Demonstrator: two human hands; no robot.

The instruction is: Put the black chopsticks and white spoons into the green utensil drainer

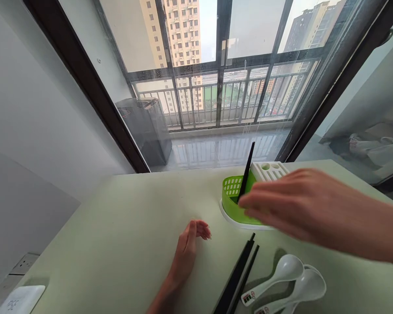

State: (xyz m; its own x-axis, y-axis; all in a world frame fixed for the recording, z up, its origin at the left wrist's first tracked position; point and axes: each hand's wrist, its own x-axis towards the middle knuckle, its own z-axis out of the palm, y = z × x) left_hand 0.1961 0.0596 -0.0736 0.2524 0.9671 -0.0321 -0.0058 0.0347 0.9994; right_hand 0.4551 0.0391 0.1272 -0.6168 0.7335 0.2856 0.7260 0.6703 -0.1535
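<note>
A green basket holder [233, 211] with a white base and a white slotted section [270, 169] stands toward the table's far edge. One black chopstick [247, 170] leans upright in its basket. My right hand [291, 203] is over the holder, blurred, its fingertips by the chopstick's lower part; whether they grip it I cannot tell. My left hand [188, 242] rests above the table left of the holder, open with loosely curled fingers and nothing in it. Several black chopsticks [239, 274] lie in front of the holder. Beside them are white spoons [290, 267], partly overlapping.
A pale green table [131, 235] reaches to a glass door with dark frames [94, 91]. At the near left corner lies a white object [21, 300] with printing. A wall socket [24, 264] is beside the table. Beyond the glass is a balcony with a railing [229, 104].
</note>
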